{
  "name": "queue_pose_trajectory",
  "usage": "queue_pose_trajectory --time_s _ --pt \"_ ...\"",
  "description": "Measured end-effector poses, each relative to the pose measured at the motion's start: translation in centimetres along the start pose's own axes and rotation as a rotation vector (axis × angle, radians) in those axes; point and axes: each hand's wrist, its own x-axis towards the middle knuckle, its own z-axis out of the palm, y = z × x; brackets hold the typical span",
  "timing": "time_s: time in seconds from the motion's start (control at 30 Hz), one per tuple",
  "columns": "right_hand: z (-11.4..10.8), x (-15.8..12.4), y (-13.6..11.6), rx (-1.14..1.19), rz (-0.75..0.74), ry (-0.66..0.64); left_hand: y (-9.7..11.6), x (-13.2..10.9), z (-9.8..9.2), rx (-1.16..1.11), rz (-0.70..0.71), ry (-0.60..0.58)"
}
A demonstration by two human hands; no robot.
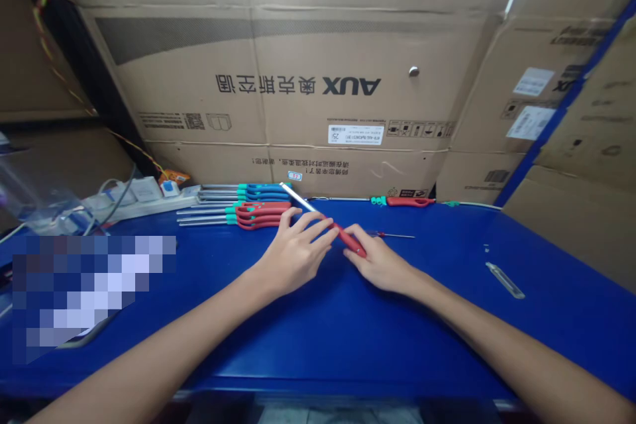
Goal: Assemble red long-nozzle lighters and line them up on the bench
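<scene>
My left hand (293,255) and my right hand (380,262) meet over the blue table (348,344), both gripping a red-handled utility lighter (350,240). Its long metal nozzle points up and to the left, away from my hands. Behind my left hand lies a row of lighters with blue handles (263,193), and in front of that row are several with red handles (258,214). Beyond my right hand rest a small red-handled screwdriver (392,234) and a loose red handle with a teal end (402,201).
A slim metal strip (505,280) lies on the table at the right. A white power strip (139,203) with plugs and wires stands at the back left. Large cardboard boxes (298,79) form the back wall. A blurred patch (84,291) hides the table's left part.
</scene>
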Motion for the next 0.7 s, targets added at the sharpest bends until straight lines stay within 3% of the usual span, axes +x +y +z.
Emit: queue_pose_trajectory --time_s 0.1,0.27,0.4,0.7 --pt "-1.1 0.8 1.6 0.022 0.117 0.187 0.3 -0.1 0.1 -0.118 0.049 0.020" --pt "-2.3 1.7 3.1 0.164 0.220 0.350 0.5 -0.5 0.7 -0.272 0.043 -0.117" --pt "-2.2 1.8 3.0 0.267 0.265 0.388 0.6 -0.7 1.1 -0.323 0.011 -0.179" --pt "-2.3 1.8 3.2 0.225 0.256 0.352 0.6 -0.9 1.2 -0.336 -0.063 -0.324"
